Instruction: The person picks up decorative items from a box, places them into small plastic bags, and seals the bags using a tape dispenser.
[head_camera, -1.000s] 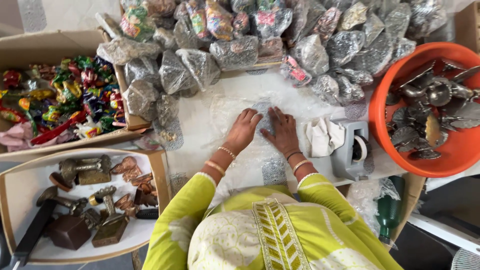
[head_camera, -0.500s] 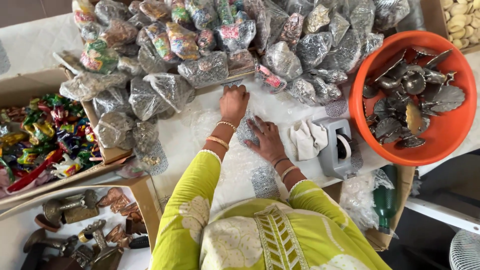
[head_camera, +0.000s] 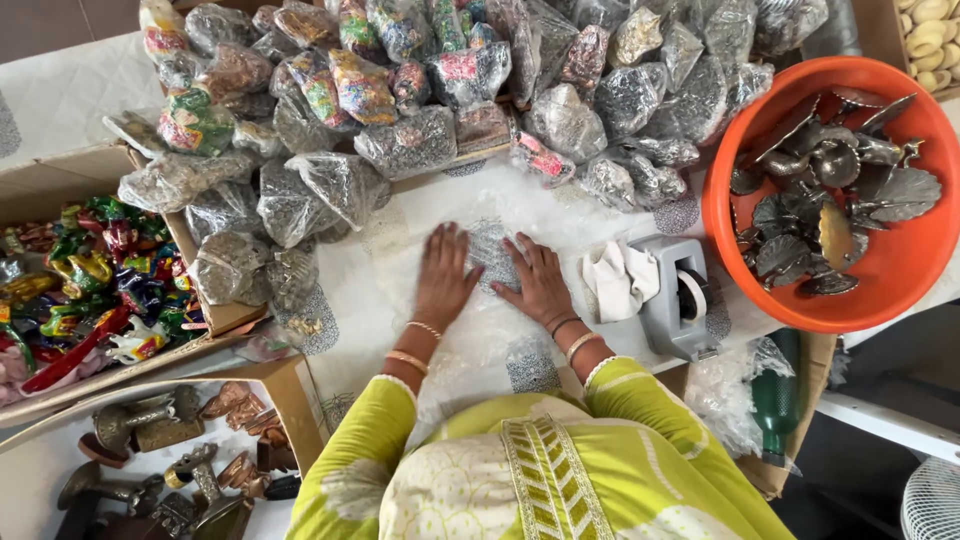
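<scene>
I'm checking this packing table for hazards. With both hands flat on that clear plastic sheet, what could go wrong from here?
The left hand and right hand press a thin plastic sheet; it might tear or slip. The heap of wrapped bundles could slide onto it. The tape dispenser sits by the right wrist; its cutter could nick.

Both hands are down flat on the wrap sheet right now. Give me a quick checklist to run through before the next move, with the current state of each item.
1. Left hand flat on the clear wrap sheet: ok.
2. Right hand flat on the sheet beside it: ok.
3. Small wrapped item lying between the two hands: ok; what is inside it: cannot tell.
4. Grey tape dispenser close to the right hand: ok; whether a loose tape end is ready: cannot tell.
5. White crumpled cloth lies between the right hand and the dispenser, partly in the way: not ok.
6. Orange tub of metal pieces sits clear of the sheet: ok.
</scene>
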